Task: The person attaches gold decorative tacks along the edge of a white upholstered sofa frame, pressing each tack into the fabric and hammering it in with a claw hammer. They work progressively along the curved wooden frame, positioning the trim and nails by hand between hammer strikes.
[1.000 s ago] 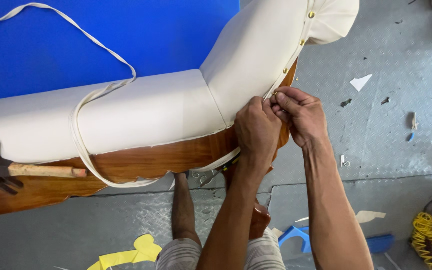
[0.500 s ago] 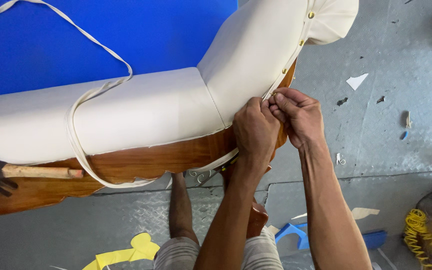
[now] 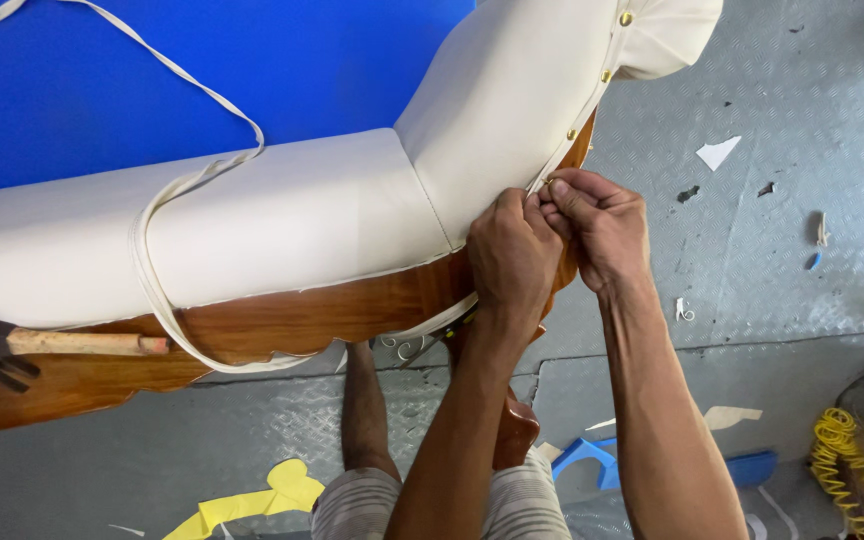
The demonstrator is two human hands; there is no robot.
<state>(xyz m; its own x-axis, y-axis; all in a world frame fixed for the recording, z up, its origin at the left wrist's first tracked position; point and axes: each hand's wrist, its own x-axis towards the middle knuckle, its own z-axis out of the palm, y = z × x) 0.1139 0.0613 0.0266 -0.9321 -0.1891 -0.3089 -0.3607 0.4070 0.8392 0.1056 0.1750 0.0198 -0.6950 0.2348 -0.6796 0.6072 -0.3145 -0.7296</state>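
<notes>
Both hands meet at the cushion's edge: the left hand [image 3: 514,255] and right hand [image 3: 597,225] pinch the white trim strip [image 3: 552,172] (fingertips touching) against the wooden frame [image 3: 352,310]; a hammer [image 3: 12,345] rests far left.

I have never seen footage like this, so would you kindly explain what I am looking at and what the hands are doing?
There is no machine here: a camera worn on a person's head looks down at their own two bare hands. The left hand and right hand meet at the edge of a cream padded rail on a carved wooden frame. Together they pinch a small brass tack against a cream trim strip that loops over the padding. More brass tacks dot the edge above. A hammer rests on the frame at the left. Below is a grey metal floor with scraps.
</notes>
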